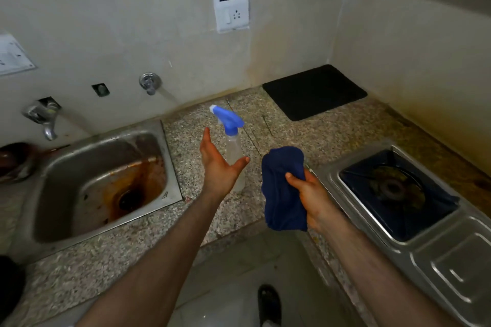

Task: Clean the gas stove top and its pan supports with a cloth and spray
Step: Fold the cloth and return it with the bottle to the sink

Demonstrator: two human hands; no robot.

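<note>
Reaching open-fingered, the left hand (216, 164) neared the spray bottle (233, 148). Light, probably slick; best gripped at its neck. The right hand (309, 194) clutched the soft cloth (281, 188).

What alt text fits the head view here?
A person's open left hand reaches for a clear spray bottle with a blue trigger standing on a speckled counter, while the right hand grips a dark blue cloth. A gas stove sits to the right, a stained steel sink to the left.
</note>
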